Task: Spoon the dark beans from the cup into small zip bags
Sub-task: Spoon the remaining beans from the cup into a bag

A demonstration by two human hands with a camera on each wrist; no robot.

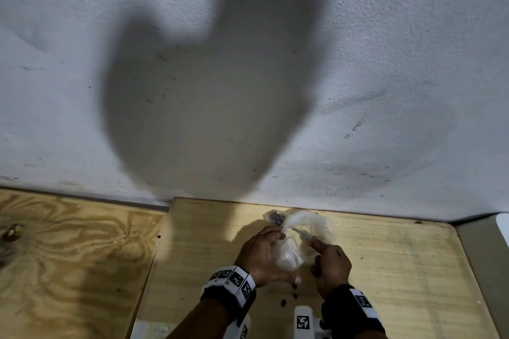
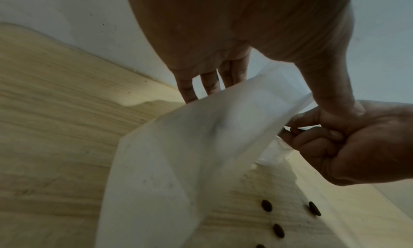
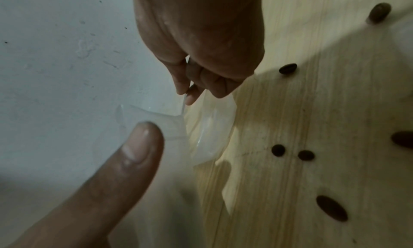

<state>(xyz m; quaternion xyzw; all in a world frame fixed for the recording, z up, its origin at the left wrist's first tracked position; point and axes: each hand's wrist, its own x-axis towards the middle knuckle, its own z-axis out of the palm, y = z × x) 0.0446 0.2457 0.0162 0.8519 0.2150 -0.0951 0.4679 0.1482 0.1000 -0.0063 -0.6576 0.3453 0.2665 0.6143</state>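
A small clear zip bag hangs between both hands just above the light wooden board. My left hand holds it, fingers behind and thumb on the front. My right hand is curled and pinches the bag's top edge. The bag looks empty; no beans show inside. Several loose dark beans lie on the board below the hands, and the same beans show up close in the right wrist view. Neither cup nor spoon can be made out.
A heap of clear plastic bags lies just behind the hands, one holding dark beans. A white block with a black-and-white tag stands at the near edge. A grey wall rises behind the board; rough plywood lies to the left.
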